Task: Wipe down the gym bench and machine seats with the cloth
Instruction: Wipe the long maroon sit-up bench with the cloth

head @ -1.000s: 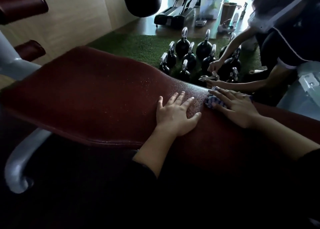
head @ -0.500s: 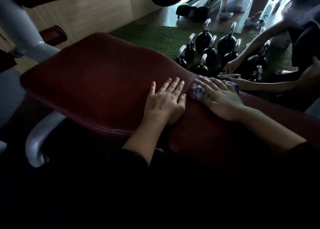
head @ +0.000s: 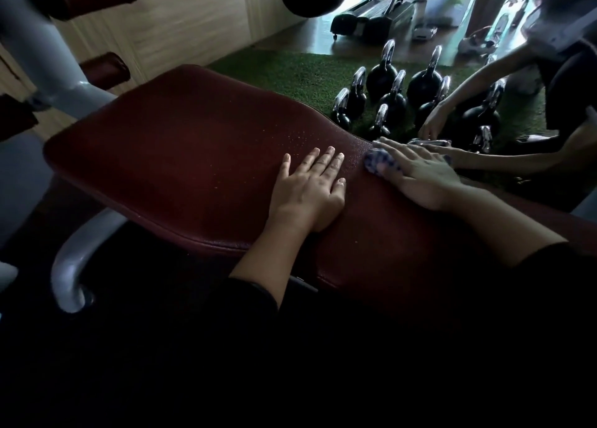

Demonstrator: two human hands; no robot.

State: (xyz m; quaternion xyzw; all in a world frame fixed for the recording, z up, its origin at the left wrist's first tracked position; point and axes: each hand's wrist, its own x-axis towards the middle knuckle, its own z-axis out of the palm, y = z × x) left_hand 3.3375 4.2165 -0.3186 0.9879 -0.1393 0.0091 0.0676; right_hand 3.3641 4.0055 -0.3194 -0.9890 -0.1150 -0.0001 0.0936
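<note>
Flat, left hand (head: 308,191) on bench (head: 181,156), right hand (head: 420,175) pressing cloth (head: 376,164)

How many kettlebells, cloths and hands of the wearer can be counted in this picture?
Kettlebells on the green mat: at least 9; some are partly hidden
Cloths: 1, under the right hand
Wearer's hands on the bench: 2, counting the left hand
Total: at least 12
</note>
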